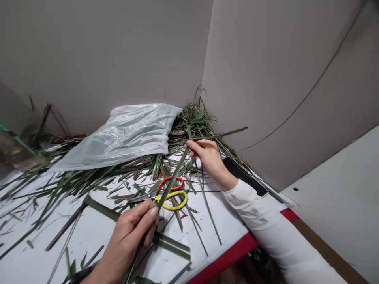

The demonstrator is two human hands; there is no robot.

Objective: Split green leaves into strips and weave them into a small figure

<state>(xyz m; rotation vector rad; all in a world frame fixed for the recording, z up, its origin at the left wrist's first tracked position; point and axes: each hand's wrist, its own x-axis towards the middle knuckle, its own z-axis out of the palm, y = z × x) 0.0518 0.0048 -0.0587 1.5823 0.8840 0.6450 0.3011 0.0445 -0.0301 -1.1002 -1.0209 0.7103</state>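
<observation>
A long green leaf strip (177,172) runs slantwise between my two hands above the table. My left hand (130,228) is closed on its lower part, thumb on top. Farther up, my right hand (207,156) pinches the strip between thumb and fingertips, and its end sticks out past them. Under the strip lie scissors (172,200) with one red and one yellow handle loop, blades pointing left. A wider folded leaf piece (103,210) passes behind my left hand, its two cut ends (173,246) showing to the right.
A white plastic bag (130,134) covers part of a heap of long leaves (97,177) along the wall. Tangled fibres (195,118) pile in the corner. Leaf scraps litter the white table cover (227,230), which has a red edge (227,256). A dark flat object (245,175) lies beyond my right forearm.
</observation>
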